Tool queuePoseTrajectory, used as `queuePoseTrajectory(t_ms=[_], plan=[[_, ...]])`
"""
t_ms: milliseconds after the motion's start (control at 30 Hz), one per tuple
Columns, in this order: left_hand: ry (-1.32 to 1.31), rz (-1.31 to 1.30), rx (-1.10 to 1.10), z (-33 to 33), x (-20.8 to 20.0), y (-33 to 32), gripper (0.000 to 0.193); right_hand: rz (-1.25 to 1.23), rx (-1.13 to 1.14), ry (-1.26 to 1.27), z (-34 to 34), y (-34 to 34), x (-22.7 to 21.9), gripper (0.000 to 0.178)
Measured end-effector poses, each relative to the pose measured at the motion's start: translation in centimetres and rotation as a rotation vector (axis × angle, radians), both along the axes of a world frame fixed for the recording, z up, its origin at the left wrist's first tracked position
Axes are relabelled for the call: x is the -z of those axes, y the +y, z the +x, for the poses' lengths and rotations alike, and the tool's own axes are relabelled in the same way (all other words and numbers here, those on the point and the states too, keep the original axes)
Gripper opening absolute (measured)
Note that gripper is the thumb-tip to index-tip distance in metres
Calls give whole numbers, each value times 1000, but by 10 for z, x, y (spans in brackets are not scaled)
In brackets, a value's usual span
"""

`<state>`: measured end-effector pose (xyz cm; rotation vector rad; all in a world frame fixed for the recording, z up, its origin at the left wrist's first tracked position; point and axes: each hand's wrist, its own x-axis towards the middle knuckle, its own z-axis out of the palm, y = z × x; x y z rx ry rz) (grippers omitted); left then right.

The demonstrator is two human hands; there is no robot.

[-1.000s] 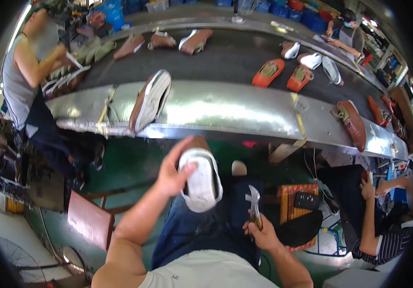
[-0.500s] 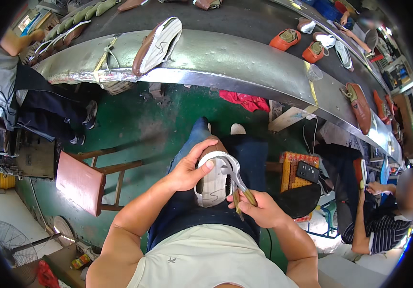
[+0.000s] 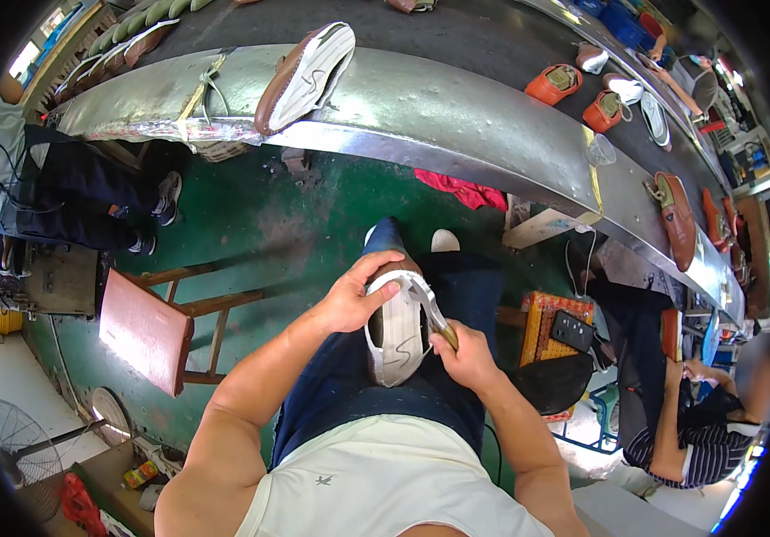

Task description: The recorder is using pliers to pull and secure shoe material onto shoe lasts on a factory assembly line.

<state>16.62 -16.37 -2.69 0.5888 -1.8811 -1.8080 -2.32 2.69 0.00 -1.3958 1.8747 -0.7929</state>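
Observation:
A shoe point(image 3: 395, 345) with a brown upper and a pale ribbed sole lies in my lap, sole facing up. Round its far end my left hand point(image 3: 355, 300) is wrapped, with the thumb on the sole. My right hand point(image 3: 468, 356) is closed on the yellowish-brown handles of metal pincers point(image 3: 432, 311). The head of the pincers lies against the far right edge of the sole; whether the jaws bite on the rim is too small to tell. A dark curved line runs across the near part of the sole.
A metal-edged workbench point(image 3: 456, 116) curves across the far side, carrying a brown shoe point(image 3: 306, 79), orange shoes point(image 3: 553, 82) and others. A pink-topped stool point(image 3: 146, 331) stands left. One person point(image 3: 689, 430) sits right; another point(image 3: 63, 188) is far left. A phone point(image 3: 573, 324) lies on a woven seat.
My right hand has tightened round the pincers, whose spread handles have come together. The pincers' head has shifted from over the sole to its right rim. My left hand keeps its hold.

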Motion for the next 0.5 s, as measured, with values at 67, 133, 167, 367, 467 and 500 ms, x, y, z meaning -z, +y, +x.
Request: queuePoseTrajectory(t_ms=[67, 133, 167, 367, 467, 500], plan=[[-29, 99, -8, 0, 4, -4, 47, -59, 11, 35, 3, -3, 17, 23], [-15, 70, 4, 2, 1, -4, 47, -64, 16, -6, 5, 1, 16, 25], [2, 38, 16, 3, -2, -4, 47, -61, 17, -9, 7, 4, 15, 25], [-9, -24, -7, 0, 10, -10, 49, -159, 24, 79, 6, 3, 38, 34], [-27, 83, 4, 1, 17, -10, 49, -212, 43, 103, 7, -3, 46, 35], [-48, 50, 17, 0, 16, -10, 47, -213, 47, 104, 7, 3, 44, 35]])
